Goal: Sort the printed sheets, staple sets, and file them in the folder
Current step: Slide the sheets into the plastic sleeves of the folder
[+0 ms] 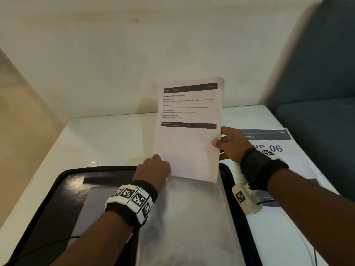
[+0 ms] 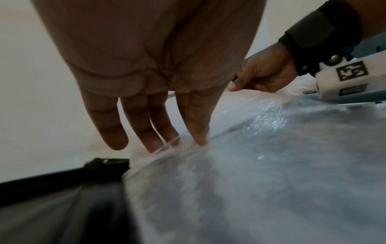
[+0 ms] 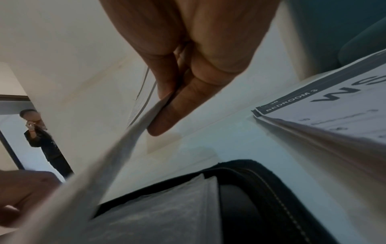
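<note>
A set of printed sheets (image 1: 189, 131) headed "Organize Green Peppers" stands upright over an open black folder (image 1: 57, 198). Its lower edge meets the mouth of the folder's clear plastic sleeve (image 1: 192, 217). My right hand (image 1: 221, 141) pinches the set's right edge between thumb and fingers (image 3: 167, 112). My left hand (image 1: 153, 166) is at the set's lower left corner. In the left wrist view its fingers (image 2: 154, 137) are straight, with their tips tucked against the sleeve's (image 2: 250, 165) open edge. The left thumb is hidden.
A second pile of printed sheets (image 1: 278, 148) marked "BEDROOM 3" lies on the white table (image 1: 105, 137) to the right of the folder. A blue sofa (image 1: 317, 73) borders the table's right side, and a wall its back. A person (image 3: 41, 140) stands in a doorway.
</note>
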The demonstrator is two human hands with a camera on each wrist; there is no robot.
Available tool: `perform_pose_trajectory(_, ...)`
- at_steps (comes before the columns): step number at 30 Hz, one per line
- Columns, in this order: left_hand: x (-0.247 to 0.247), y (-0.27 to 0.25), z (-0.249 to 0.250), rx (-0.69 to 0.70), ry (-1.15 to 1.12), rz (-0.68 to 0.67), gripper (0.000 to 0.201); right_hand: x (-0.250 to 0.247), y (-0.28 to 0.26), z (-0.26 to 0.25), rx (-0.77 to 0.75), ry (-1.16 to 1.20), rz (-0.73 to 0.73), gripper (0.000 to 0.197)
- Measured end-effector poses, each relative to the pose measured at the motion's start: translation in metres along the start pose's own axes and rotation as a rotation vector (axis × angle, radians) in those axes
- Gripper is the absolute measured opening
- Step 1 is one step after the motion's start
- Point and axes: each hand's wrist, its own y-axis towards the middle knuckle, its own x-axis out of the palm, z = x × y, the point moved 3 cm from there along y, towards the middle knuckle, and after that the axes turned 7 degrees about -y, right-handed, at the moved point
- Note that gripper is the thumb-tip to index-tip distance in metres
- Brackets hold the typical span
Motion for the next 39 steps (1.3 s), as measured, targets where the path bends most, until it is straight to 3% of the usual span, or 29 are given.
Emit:
perform_pose_trajectory(6,0.001,-0.001,-0.023,-0.056,-0.198,0.114,0.006,-0.001,0.008,0.004,-0.03,-0.044,0.01,0.03)
perform_pose_trajectory(10,0.004,0.003,-0.036,-0.101,-0.297,0.155,0.015,0.001,0.011,0.007,-0.054,-0.032,0.027,0.03)
perform_pose_trajectory(16,0.003,-0.003,-0.045,-0.079,-0.309,0.142,0.008,0.003,0.01,0.011,-0.075,-0.223,-0.006,0.023)
perform_pose_trajectory(22,-0.005,0.003,-0.049,-0.078,-0.197,0.053,0.014,0.006,0.009,0.008,-0.09,-0.224,-0.096,0.022)
perform_pose_trajectory(28,-0.004,0.008,-0.024,0.044,0.01,0.13,0.004,0.003,0.006,-0.007,-0.111,-0.138,-0.175,0.023)
perform_pose_trajectory(33,0.01,0.005,0.005,0.163,-0.106,-0.033,0.01,0.0,0.004,0.004,0.016,-0.214,-0.291,0.027)
perform_pose_trajectory(39,0.024,0.001,0.034,0.155,-0.028,0.077,0.011,-0.001,-0.002,0.014,0.045,-0.205,-0.319,0.026)
